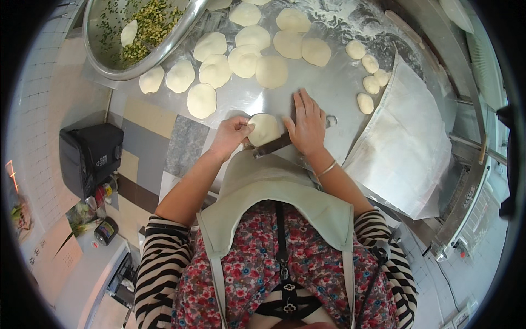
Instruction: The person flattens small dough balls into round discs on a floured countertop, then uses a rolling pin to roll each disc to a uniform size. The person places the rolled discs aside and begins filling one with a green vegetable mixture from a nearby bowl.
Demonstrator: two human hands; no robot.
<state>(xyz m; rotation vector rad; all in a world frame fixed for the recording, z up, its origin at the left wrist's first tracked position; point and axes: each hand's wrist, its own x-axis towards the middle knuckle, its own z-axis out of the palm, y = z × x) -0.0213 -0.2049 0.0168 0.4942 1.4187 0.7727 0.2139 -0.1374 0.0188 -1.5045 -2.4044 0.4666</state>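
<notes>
A round, flattened dough wrapper [264, 130] lies at the near edge of the metal worktop [296, 72]. My left hand [233, 133] pinches its left edge between thumb and fingers. Across the wrapper's lower right side runs a dark rolling pin [276, 145], slanting up to the right. The palm of my right hand [307, 125] rests flat over the pin, its fingers stretched forward and the thumb out to the side. The palm hides the pin's middle. Beyond my hands, several rolled wrappers [245, 61] are spread out, some overlapping.
A large metal bowl [109, 74] of chopped green and yellow filling stands far left, with a white scoop-like utensil [129, 33] inside. Several small dough pieces [365, 103] lie to the right, beside a white cloth [402, 144]. Loose flour [349, 16] covers the far worktop.
</notes>
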